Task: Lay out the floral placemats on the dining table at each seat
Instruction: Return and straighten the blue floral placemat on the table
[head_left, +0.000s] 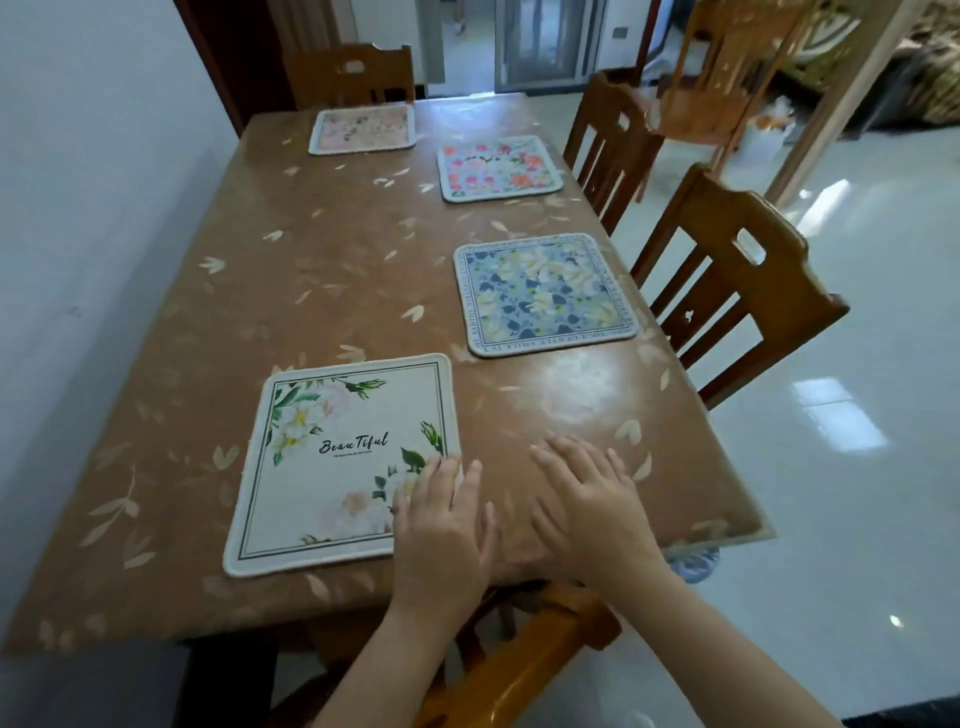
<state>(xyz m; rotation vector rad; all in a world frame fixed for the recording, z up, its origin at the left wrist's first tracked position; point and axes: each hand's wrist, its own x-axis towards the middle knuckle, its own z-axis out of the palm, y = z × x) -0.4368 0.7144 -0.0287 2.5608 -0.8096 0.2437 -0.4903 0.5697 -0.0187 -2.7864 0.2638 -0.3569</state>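
Left hand (441, 525), fingers straight and spread, rests flat on the near right corner of the white floral placemat (332, 467) lying at the dining table's (311, 260) near edge. Right hand (587, 509), fingers likewise spread, lies flat on the bare tabletop beside it, holding nothing.

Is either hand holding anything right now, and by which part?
Nothing is gripped. The left hand lies flat on the near right corner of the white placemat; the right hand rests flat on the table beside it.
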